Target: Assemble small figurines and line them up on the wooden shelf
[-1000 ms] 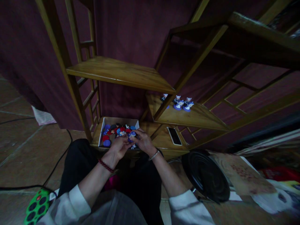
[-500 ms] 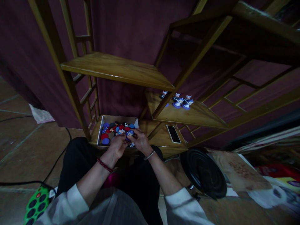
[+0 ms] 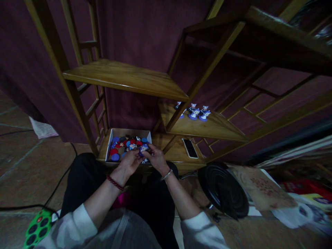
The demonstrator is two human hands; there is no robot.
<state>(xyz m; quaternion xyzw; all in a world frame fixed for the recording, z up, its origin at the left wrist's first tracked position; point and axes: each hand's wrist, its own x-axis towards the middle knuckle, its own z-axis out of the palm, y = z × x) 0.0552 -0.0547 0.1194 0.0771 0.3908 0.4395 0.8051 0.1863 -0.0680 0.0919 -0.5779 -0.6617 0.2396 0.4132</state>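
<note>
Between my two hands, over the near right part of a white box, is a small purple-haired figurine (image 3: 143, 148). My right hand (image 3: 155, 157) pinches it from the right. My left hand (image 3: 130, 160) closes on its lower left side, its fingertips partly hidden. Inside the white cardboard box (image 3: 110, 144) lie several loose figurines and round bases in red, blue, purple and black. Several finished-looking figurines (image 3: 204, 115) stand upright on purple and black bases on the shelf to the right.
A wooden shelf board (image 3: 124, 77) juts out above the box, and a slanted post divides the unit. A phone (image 3: 190, 148) lies on the lowest board. At right on the floor is a black round coiled seat (image 3: 223, 190); at left, a green power strip (image 3: 38, 228).
The view has shifted slightly, so the shelf and box sit a little further left. The figurine stays between both hands and looks more upright now, its face showing.
</note>
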